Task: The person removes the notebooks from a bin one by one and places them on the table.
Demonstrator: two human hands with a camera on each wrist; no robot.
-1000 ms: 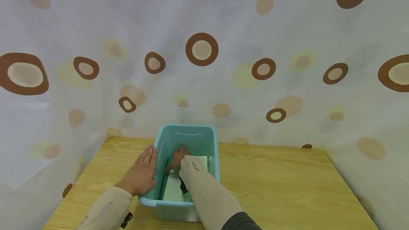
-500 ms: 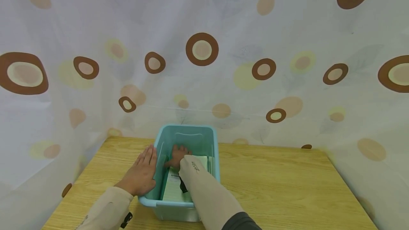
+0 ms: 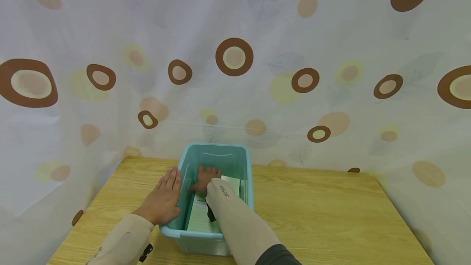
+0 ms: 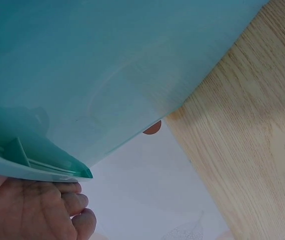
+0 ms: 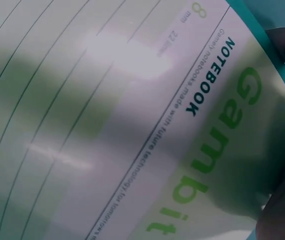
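Note:
A light-blue plastic bin point(image 3: 200, 235) stands on the wooden table. In it lies a pale green notebook point(image 3: 202, 220) with ruled lines; its cover point(image 5: 202, 100) reads "NOTEBOOK" and "Gambit" in the right wrist view and bends slightly. My right hand point(image 3: 203, 180) reaches into the bin at the notebook's far part, fingers spread and thumb out to the left. Its forearm hides much of the notebook. Outside, my left hand point(image 3: 163, 197) rests along the bin's left rim with fingers straight; in the left wrist view its fingers point(image 4: 75, 202) lie against that rim.
The wooden table point(image 3: 312, 212) extends left and right of the bin. A white sheet point(image 3: 265, 105) with brown and yellow spots hangs behind and at both sides. A pale strip point(image 3: 243, 191) shows along the bin's right inner wall.
My right hand's fingers have spread and shifted slightly toward the bin's far wall. The notebook's far edge now sits a little higher and more slanted. The left hand stays put.

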